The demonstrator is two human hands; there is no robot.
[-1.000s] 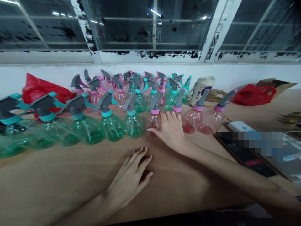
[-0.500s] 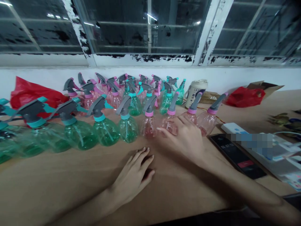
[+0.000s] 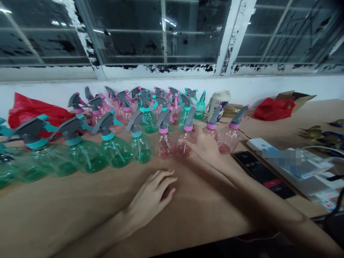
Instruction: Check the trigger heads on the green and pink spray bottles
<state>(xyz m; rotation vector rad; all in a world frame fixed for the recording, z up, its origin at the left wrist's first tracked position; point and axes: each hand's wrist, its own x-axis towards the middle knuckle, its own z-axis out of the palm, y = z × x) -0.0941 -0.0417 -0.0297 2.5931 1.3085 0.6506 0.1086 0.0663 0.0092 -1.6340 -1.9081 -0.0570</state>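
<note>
My right hand point(image 3: 205, 146) is closed on a clear pink spray bottle point(image 3: 188, 128), its thumb across the front and its fingertips hidden behind. The bottle stands upright on the table, with a grey trigger head and pink collar. To its left is another pink spray bottle point(image 3: 163, 143); to its right, two more stand partly behind my hand, one being the end pink bottle point(image 3: 228, 139). Low over the table, nearer to me, my left hand point(image 3: 153, 191) is open and holds nothing, its fingers loosely bent. A green spray bottle point(image 3: 141, 147) stands beyond it.
Several green spray bottles point(image 3: 88, 156) continue the front row leftward. More pink and green bottles crowd behind, near a red plastic bag point(image 3: 34, 111). On the right lie a phone point(image 3: 263, 173), a white power strip point(image 3: 279, 165) and another red bag point(image 3: 274, 109). A paper cup point(image 3: 219, 100) stands by the wall.
The view has shifted slightly, so most things sit further left. My right fingers have slid down behind the pink bottle, which shows more plainly. My left hand's fingers are drawn slightly closer together.
</note>
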